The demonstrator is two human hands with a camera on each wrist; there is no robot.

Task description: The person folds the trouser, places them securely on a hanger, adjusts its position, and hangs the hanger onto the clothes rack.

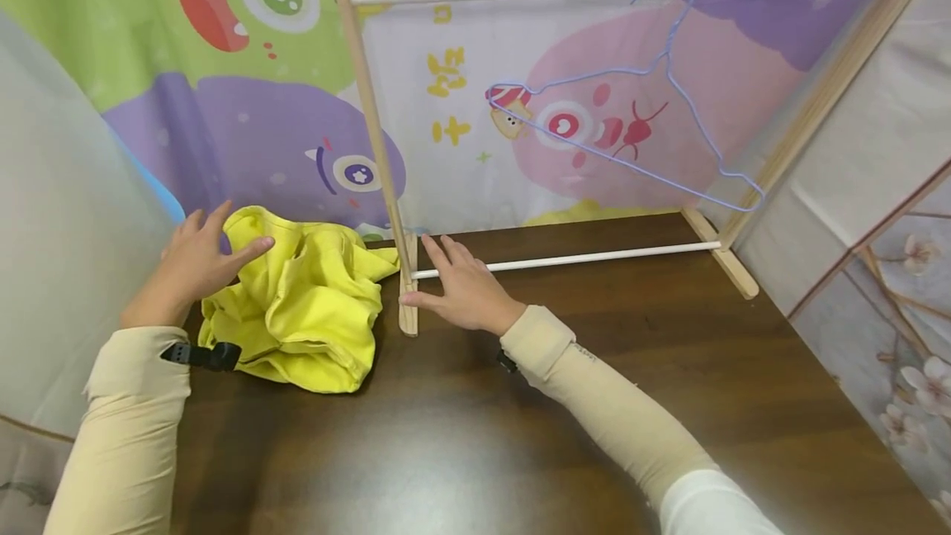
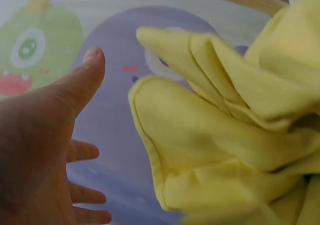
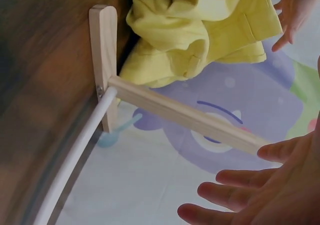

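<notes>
l hand [image 1: 195,261] & r hand [image 1: 470,291] showing outstretched fingers, gripping nothing; yellow cloth [image 1: 315,312] lying bunched ~8 o'clock, not hung; hanger [image 1: 669,44] hanging bare ~2 o'clock.

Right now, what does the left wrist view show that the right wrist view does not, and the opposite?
Only the left wrist view shows the printed green eye. Only the right wrist view shows the right hand and the full wooden foot. Both show the yellow cloth, the left hand, the printed purple monster and part of the wooden post.
</notes>
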